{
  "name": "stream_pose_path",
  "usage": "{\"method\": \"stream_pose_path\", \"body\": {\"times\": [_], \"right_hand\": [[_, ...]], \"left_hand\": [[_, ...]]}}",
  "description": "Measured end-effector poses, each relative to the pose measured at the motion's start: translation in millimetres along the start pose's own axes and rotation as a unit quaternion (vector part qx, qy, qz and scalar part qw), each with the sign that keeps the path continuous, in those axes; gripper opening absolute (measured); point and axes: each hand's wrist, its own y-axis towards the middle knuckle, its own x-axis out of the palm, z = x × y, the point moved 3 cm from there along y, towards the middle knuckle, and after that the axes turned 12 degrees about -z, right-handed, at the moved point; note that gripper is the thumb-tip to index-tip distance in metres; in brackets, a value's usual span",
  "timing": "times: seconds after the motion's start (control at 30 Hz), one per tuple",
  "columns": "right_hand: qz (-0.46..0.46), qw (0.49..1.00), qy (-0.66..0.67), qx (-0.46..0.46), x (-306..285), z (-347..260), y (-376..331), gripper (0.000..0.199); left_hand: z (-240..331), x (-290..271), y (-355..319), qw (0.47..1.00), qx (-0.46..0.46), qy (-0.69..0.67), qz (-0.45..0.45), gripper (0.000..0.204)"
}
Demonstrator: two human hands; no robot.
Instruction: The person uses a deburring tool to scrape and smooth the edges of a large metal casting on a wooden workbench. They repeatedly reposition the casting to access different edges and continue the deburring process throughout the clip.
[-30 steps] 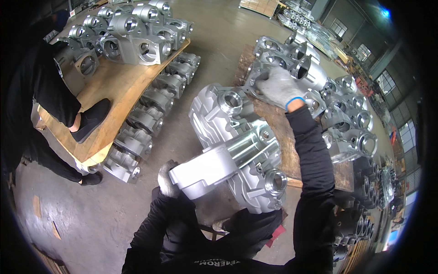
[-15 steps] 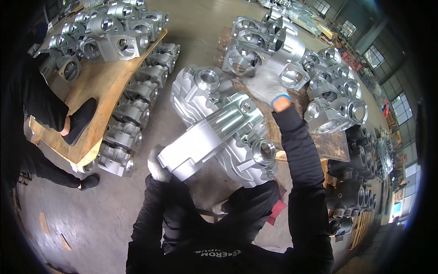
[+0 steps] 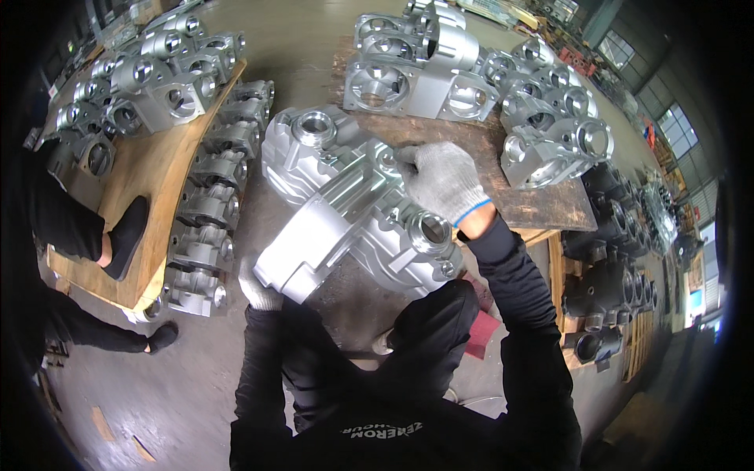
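Head view: both gloved hands, left hand (image 3: 258, 289) and right hand (image 3: 440, 180), grip a tilted aluminium housing (image 3: 345, 220).

The person grips a large silver cast housing (image 3: 345, 228): the gloved left hand (image 3: 258, 289) under its near flat end, the gloved right hand (image 3: 440, 182) on its far end. Similar castings (image 3: 424, 67) crowd the wooden pallet's (image 3: 542, 200) far edge.
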Motion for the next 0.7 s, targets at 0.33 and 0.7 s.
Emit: {"method": "stream_pose_path", "body": {"times": [0.33, 0.7], "right_hand": [[0.161, 0.982, 0.080, 0.059, -12, 47, -78, 0.021], [0.104, 0.983, 0.131, 0.080, 28, 26, -69, 0.022]], "left_hand": [[10, 26, -8, 0.999, -0.024, 0.048, -0.001, 0.050], [-17, 94, -18, 0.990, -0.099, 0.093, -0.048, 0.056]]}}
